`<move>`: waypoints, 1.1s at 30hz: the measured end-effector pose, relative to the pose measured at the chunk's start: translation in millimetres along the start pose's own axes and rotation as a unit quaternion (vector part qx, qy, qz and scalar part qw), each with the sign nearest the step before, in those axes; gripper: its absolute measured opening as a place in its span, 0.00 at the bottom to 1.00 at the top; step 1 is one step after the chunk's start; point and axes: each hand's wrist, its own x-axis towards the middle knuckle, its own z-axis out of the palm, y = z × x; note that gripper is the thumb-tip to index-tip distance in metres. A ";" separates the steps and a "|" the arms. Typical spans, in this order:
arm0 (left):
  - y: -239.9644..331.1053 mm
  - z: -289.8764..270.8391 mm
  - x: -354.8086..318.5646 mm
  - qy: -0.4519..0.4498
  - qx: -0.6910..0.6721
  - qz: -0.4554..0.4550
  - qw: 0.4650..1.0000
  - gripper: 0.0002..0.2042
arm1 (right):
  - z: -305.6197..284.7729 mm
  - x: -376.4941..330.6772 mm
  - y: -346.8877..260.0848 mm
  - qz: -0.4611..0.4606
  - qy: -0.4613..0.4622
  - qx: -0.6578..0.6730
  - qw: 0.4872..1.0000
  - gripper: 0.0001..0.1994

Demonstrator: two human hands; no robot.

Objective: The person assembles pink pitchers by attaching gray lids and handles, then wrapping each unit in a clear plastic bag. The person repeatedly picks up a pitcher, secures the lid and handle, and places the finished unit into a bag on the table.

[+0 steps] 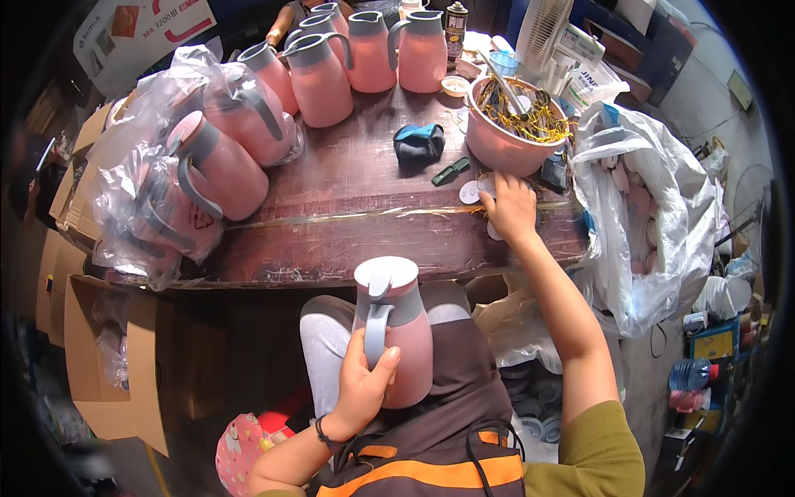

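Your left hand (362, 389) has a closed grip around the grey handle of a pink jug (395, 330), holding it upright over your lap, just below the worktop (348, 207) edge. Your right hand (511, 209) lies open, fingers down, on small white discs (472, 192) beside the pink bowl (507, 137).

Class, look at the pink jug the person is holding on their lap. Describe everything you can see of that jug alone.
The pink jug is a rounded, plastic-looking flask with a grey collar, a curved grey handle and a pale pink lid, which is on. It stands roughly upright on the person's lap, just below the edge of the wooden table. The left hand grips it at the handle, thumb across its body.
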 end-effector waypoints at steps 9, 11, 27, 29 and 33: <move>-10.6 -11.0 23.4 -0.029 -0.025 0.007 0.999 0.22 | -3.4 19.5 30.6 -0.080 0.195 -0.009 0.977 0.12; -15.4 -17.7 24.9 -0.013 -0.041 -0.005 0.999 0.26 | -17.3 16.1 26.2 -0.005 0.199 0.122 0.972 0.10; -4.9 -44.8 35.5 -0.145 0.192 -0.061 0.969 0.18 | -86.0 -172.6 -139.1 0.197 -0.260 0.784 0.528 0.11; -2.4 -43.1 36.5 -0.158 0.200 -0.068 0.965 0.19 | -82.8 -170.4 -133.8 0.182 -0.259 0.772 0.552 0.11; -14.8 -39.9 41.5 -0.120 0.177 -0.008 0.977 0.21 | -87.8 -137.2 -120.1 0.190 -0.238 0.758 0.577 0.12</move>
